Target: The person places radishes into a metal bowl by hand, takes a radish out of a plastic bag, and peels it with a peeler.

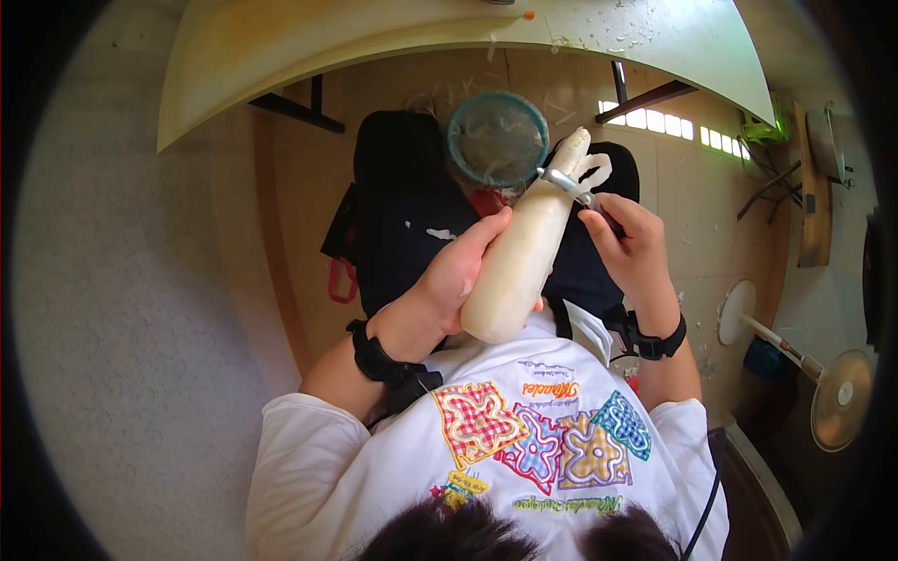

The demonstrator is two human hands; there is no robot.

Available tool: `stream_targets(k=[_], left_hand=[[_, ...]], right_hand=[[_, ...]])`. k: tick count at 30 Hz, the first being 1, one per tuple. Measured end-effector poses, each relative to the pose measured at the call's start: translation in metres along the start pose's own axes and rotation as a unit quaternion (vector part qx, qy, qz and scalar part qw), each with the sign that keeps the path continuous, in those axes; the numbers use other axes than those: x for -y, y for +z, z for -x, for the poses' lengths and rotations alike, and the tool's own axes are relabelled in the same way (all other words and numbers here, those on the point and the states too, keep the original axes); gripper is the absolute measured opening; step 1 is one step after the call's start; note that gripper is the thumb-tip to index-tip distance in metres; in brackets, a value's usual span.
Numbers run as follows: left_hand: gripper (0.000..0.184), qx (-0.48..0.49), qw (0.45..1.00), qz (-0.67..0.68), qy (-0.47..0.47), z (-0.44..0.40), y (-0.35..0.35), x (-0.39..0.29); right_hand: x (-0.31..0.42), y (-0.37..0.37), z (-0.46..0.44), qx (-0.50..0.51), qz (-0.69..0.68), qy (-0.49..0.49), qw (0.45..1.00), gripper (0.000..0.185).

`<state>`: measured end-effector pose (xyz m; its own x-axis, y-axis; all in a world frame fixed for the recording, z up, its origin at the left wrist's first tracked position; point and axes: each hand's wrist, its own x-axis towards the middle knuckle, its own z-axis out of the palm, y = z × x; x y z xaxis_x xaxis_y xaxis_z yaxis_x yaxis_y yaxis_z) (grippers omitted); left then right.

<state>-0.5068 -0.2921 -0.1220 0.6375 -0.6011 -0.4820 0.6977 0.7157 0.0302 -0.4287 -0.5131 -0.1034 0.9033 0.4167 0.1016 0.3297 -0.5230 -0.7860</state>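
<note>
A long white daikon radish (516,266) lies slantwise over my lap, its thick end near my shirt and its narrow tip pointing forward. My left hand (458,271) is closed around its thick part, with fingers passing underneath. In my right hand (629,229) is a vegetable peeler (564,181), gripped by its dark handle. Its metal head rests across the daikon near the narrow end. A curled strip of peel (596,168) stands out beside the peeler head. Small white scraps (440,234) lie on my dark trousers.
A bin with a teal rim (499,95) and scraps inside stands on the floor between my knees. Ahead is a table (374,37) with bits of peel on it. A standing fan (842,400) is at the right, and peel strips litter the floor.
</note>
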Motion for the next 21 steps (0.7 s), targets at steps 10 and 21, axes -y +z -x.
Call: stream_targets(k=[10, 21], left_hand=[[0.057, 0.004, 1.000, -0.006, -0.010, 0.005, -0.005, 0.001], [0.058, 0.025, 0.999, -0.013, -0.017, 0.011, -0.009, 0.002]], right_hand=[[-0.002, -0.004, -0.005, -0.004, 0.002, 0.014, 1.000, 0.017], [-0.009, -0.010, -0.010, -0.026, 0.005, 0.027, 0.999, 0.019]])
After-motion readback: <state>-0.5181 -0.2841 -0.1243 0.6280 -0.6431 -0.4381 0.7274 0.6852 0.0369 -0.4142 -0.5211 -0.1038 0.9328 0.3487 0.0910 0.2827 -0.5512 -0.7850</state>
